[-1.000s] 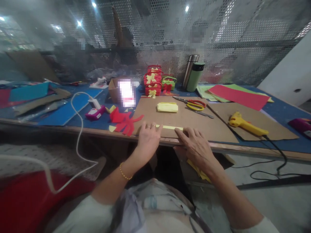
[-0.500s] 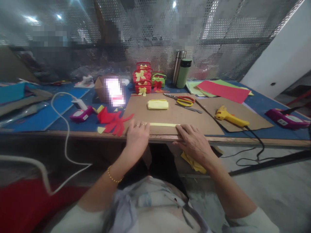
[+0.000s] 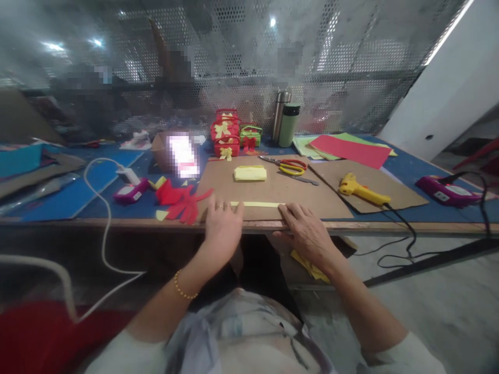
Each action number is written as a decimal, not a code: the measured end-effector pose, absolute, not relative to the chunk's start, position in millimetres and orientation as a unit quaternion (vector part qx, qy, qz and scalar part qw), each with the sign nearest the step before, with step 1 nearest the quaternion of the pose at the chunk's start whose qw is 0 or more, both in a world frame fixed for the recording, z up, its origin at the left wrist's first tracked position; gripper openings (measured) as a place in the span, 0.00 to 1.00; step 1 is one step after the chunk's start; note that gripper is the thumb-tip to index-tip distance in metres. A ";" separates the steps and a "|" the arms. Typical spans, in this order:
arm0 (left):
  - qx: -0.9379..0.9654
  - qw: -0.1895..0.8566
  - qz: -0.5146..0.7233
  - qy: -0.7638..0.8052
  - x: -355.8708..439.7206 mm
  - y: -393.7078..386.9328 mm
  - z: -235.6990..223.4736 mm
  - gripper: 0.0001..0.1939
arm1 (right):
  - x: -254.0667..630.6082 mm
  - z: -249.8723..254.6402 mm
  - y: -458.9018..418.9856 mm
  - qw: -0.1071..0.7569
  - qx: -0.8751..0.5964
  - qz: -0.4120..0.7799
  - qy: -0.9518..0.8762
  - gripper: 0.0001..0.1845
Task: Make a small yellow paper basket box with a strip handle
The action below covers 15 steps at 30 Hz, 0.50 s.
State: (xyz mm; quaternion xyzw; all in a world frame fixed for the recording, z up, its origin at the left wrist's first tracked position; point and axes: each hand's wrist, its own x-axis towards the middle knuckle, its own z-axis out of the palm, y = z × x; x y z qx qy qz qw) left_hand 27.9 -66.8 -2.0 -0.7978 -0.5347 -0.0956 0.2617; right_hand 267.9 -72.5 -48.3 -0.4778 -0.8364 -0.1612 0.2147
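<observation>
- head view: a narrow yellow paper strip (image 3: 259,204) lies left to right across the near part of a brown cardboard sheet (image 3: 327,200)
- the left hand (image 3: 224,226) is open, palm down, its fingertips on the strip's left end
- the right hand (image 3: 307,236) is open too, fingertips at the strip's right end, thumb spread left near the table edge (image 3: 261,225)
- just beyond the strip, a pale yellow paper bundle (image 3: 250,174); to its right, scissors (image 3: 292,166)
- left of the left hand, red paper pieces (image 3: 181,203)
- farther right, a yellow glue gun (image 3: 364,191)
- at the far side, red boxes (image 3: 226,132) with yellow bows
</observation>
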 end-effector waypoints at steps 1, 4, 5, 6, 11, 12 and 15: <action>-0.801 0.254 -0.103 -0.532 33.9 -66.8 0.6 0.17 | 268.1 -48.4 -72.0 0.217 -0.475 -0.161 -0.837 0.31; -0.845 0.195 -0.111 -0.486 54.2 -64.6 2.8 0.16 | 268.3 -48.8 -70.7 0.216 -0.474 -0.162 -0.838 0.31; -0.860 0.172 -0.108 -0.468 60.4 -63.7 0.8 0.18 | 268.4 -49.2 -70.3 0.215 -0.474 -0.162 -0.838 0.30; -0.871 0.151 -0.105 -0.455 65.4 -63.0 -2.6 0.21 | 268.5 -49.8 -70.0 0.215 -0.473 -0.162 -0.839 0.29; -0.867 0.133 -0.105 -0.468 70.1 -64.8 -26.0 0.36 | 267.4 -52.5 -70.4 0.219 -0.475 -0.174 -0.834 0.28; -0.860 0.138 -0.106 -0.480 67.7 -65.6 -28.7 0.38 | 266.9 -52.5 -70.9 0.219 -0.480 -0.177 -0.831 0.28; -0.843 0.144 -0.101 -0.509 58.6 -66.9 -30.3 0.39 | 265.1 -51.2 -72.9 0.215 -0.491 -0.177 -0.825 0.29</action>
